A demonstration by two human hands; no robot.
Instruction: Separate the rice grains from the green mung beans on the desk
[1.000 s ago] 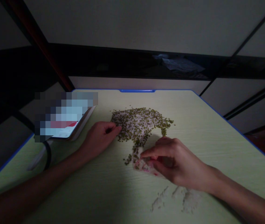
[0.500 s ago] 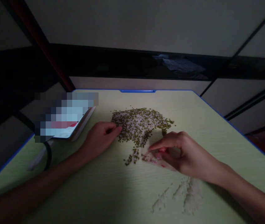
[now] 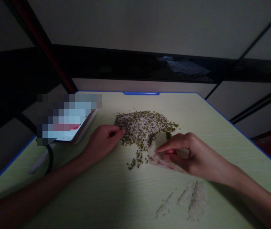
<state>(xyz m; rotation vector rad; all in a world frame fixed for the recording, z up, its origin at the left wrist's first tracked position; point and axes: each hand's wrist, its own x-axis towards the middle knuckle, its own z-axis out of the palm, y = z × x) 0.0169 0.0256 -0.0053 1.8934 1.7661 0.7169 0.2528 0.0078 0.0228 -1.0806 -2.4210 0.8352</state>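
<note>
A heap of green beans mixed with white rice (image 3: 145, 125) lies in the middle of a pale green table (image 3: 102, 194). My left hand (image 3: 103, 141) rests curled at the heap's left edge, fingertips pinched together against the beans. My right hand (image 3: 189, 154) is closed on a small whitish card with pink marks (image 3: 160, 161), its edge pressed to the table at the heap's near right side. A thin trail of beans (image 3: 136, 160) runs down from the heap toward me.
Streaks of white rice (image 3: 190, 200) lie on the table near my right forearm. A lit tablet or phone, blurred out (image 3: 67, 119), sits at the far left with a dark cable (image 3: 48, 156) beside it. The table has a blue rim (image 3: 141, 93).
My right hand has drawn the card up and to the right, away from the rice streaks toward the heap. The left hand has stayed put.
</note>
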